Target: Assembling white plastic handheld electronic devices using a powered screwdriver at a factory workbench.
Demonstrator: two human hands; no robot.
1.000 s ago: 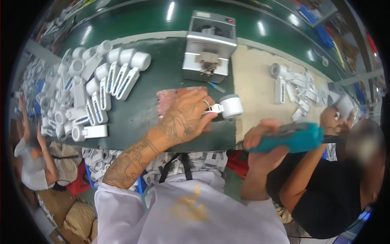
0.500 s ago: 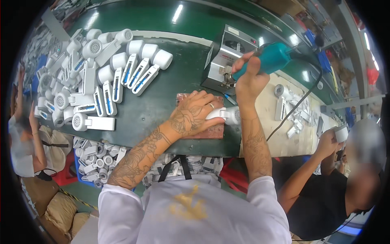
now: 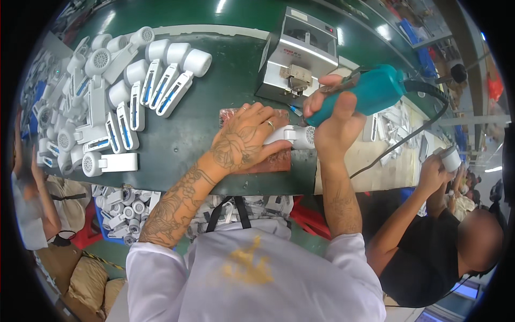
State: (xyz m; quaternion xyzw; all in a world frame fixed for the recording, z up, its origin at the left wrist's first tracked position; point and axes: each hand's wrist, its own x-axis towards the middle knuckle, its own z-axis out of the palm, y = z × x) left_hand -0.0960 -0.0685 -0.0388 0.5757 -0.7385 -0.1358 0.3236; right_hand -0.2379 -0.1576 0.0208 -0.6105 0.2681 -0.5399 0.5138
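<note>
My left hand [image 3: 244, 138] lies over a white handheld fan [image 3: 306, 137], its fingers and thumb closed around the handle. The fan rests across a reddish block [image 3: 262, 164] on the green table, its round head sticking out to the right. In my right hand [image 3: 339, 129] is a teal electric screwdriver [image 3: 360, 96], held nearly level above the fan's head. The screwdriver's tip is hidden behind my fingers. Just beyond my hands stands a silver screw feeder [image 3: 300, 51], and a small blue-tipped tool [image 3: 294, 109] lies by its base.
Many white fans [image 3: 96, 121] are heaped on the left, several with open handles showing blue inside. Loose white parts [image 3: 394, 126] lie on a pale board [image 3: 338, 174] at right. A black cable [image 3: 397, 145] crosses there. A co-worker [image 3: 424, 252] sits at right, holding a white part.
The screwdriver has moved back from the front of the screw feeder towards me, over the fan's head. My left hand still holds the fan on the block. The whole view has shifted slightly.
</note>
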